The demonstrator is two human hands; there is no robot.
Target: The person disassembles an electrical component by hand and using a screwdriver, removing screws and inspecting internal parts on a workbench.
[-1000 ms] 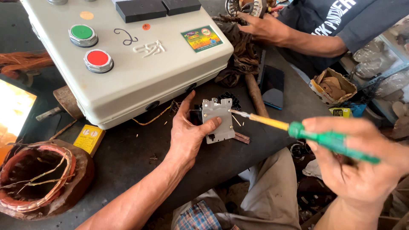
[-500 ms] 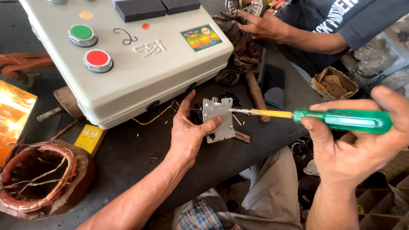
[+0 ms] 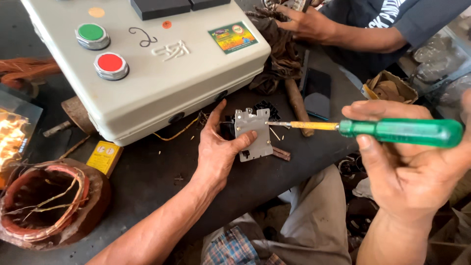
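**Screwdriver on bracket, both hands engaged**

Left hand (image 3: 218, 152) clamped around grey metal bracket (image 3: 252, 133), thumb on its face, holding it on dark bench (image 3: 147, 176) just in front of grey control box (image 3: 147, 64). Right hand (image 3: 417, 167) closed on green-handled screwdriver (image 3: 397, 132), shaft level, tip touching bracket's right edge. Open cardboard box (image 3: 387, 88) at far right: brown scraps inside, contents unclear.

A grey control box (image 3: 162, 73) with a green push-button (image 3: 91, 34) and a red push-button (image 3: 110, 64) is seen at eleven o'clock. A copper-wound coil (image 3: 46, 203) is noted at eight o'clock, a yellow packet (image 3: 104, 156) beside it. What appears to be a dark phone (image 3: 318, 93) lies at one o'clock.
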